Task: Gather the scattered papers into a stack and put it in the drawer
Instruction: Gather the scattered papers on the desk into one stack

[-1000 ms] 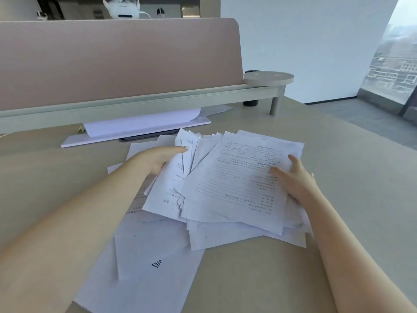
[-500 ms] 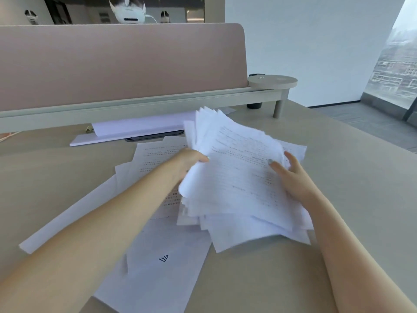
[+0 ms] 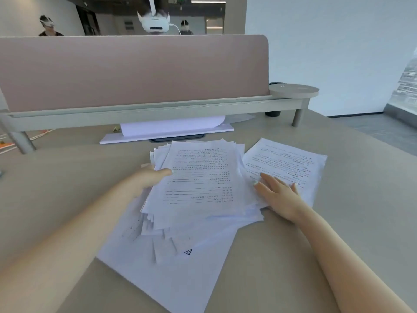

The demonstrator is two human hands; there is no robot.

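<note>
Papers (image 3: 198, 181) lie in a loose, uneven pile on the beige desk (image 3: 67, 188), long axis running roughly away from the person and leaning a little to the right at the far end, the printed lines crossing it side to side. The left hand (image 3: 151, 177) grips the pile's left edge, thumb on the top sheet and fingers tucked out of sight beneath, forearm reaching in from the lower left. The right hand (image 3: 279, 195) lies flat with fingers straight and spread, palm down, at the pile's right edge and partly on a separate printed sheet (image 3: 286, 163) that sits just beside the pile, angled to the right. A larger blank sheet (image 3: 176, 279) lies under the pile's near end, pointing diagonally toward the person. Beyond stand a pink divider panel (image 3: 135, 71) and a low shelf (image 3: 158, 111)
</note>
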